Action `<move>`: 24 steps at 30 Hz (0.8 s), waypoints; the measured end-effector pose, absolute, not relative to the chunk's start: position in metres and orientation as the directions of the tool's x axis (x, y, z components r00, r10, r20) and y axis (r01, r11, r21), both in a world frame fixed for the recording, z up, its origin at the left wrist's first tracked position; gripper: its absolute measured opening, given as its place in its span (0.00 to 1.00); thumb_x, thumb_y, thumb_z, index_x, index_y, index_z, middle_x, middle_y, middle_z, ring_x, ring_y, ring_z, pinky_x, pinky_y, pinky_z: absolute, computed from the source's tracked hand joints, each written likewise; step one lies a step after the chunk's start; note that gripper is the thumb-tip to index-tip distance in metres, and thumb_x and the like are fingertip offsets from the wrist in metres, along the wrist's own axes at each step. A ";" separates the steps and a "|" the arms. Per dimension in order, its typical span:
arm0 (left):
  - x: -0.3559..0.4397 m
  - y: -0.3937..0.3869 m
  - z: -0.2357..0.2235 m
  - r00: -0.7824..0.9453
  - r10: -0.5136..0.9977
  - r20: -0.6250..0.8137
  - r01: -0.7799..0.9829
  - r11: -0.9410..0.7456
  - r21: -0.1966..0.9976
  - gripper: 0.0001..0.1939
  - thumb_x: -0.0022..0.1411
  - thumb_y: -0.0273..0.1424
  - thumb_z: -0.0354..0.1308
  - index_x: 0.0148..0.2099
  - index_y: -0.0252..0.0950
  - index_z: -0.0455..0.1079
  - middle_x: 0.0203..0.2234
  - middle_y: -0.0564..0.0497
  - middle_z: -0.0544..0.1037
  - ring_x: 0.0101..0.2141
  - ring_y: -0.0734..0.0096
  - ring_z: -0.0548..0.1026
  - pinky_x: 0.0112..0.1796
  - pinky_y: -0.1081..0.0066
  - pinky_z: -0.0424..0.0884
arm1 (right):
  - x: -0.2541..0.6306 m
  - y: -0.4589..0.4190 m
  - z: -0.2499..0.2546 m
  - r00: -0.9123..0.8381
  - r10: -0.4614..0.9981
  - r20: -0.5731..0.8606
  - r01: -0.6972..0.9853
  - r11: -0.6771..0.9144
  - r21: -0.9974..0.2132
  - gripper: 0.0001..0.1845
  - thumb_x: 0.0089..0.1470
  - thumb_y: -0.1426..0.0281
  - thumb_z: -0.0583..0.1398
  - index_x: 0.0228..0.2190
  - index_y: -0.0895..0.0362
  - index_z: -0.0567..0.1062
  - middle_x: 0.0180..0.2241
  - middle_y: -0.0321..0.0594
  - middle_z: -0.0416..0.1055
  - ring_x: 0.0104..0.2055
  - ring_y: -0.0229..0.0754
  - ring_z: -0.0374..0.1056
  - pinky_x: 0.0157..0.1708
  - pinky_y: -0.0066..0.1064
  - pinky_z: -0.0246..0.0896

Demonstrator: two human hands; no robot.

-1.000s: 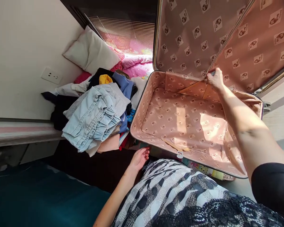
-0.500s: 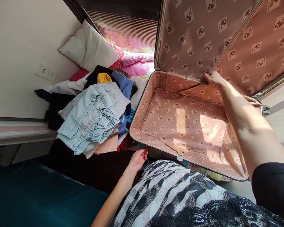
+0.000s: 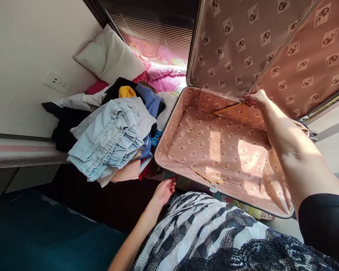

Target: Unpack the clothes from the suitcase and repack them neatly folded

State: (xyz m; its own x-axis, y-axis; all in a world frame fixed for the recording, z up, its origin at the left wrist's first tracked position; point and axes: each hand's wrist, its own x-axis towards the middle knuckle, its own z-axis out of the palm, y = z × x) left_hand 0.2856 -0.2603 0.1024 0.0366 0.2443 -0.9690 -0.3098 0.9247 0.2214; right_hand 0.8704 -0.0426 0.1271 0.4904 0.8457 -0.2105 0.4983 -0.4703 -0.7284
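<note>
An open suitcase (image 3: 169, 124) with pink patterned lining lies in front of me, its lid (image 3: 231, 41) standing up at the back. My right hand (image 3: 255, 98) reaches to the hinge line and pinches the lining flap (image 3: 228, 111) where it meets the lid. Inside, the bottom holds nothing but a loose strap with a buckle (image 3: 213, 185) near the front wall. My left hand (image 3: 164, 191) rests palm up by the suitcase's near left corner, fingers loosely curled, holding nothing. A pile of folded clothes (image 3: 110, 139), pale denim on top, sits just left of the suitcase.
A white pillow (image 3: 110, 56) and pink bedding (image 3: 165, 77) lie behind the clothes. A wall with a socket (image 3: 55, 82) runs along the left, with a ledge (image 3: 19, 150) below. My patterned dress (image 3: 209, 233) fills the lower middle; dark teal fabric (image 3: 45, 233) covers the lower left.
My right hand has slid down from the lid's diagonal strap to the flap at the hinge. The view has shifted slightly. My left hand has stayed in place.
</note>
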 end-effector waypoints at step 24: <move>0.282 -0.266 0.085 0.046 0.267 -0.963 -0.270 0.931 0.245 0.07 0.62 0.23 0.72 0.36 0.31 0.76 0.23 0.51 0.77 0.21 0.79 0.72 0.23 0.80 0.66 | 0.856 -0.062 0.187 0.366 0.876 -0.314 0.874 -0.440 -0.207 0.13 0.58 0.65 0.75 0.28 0.60 0.82 0.14 0.29 0.59 0.26 0.36 0.58 0.47 0.39 0.62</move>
State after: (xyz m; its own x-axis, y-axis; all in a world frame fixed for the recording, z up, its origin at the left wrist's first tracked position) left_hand 0.2816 -0.2659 0.0846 0.0464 0.2667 -0.9627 -0.2697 0.9313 0.2450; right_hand 0.8557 -0.0623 0.1872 0.3662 0.8759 -0.3141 0.8740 -0.4396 -0.2072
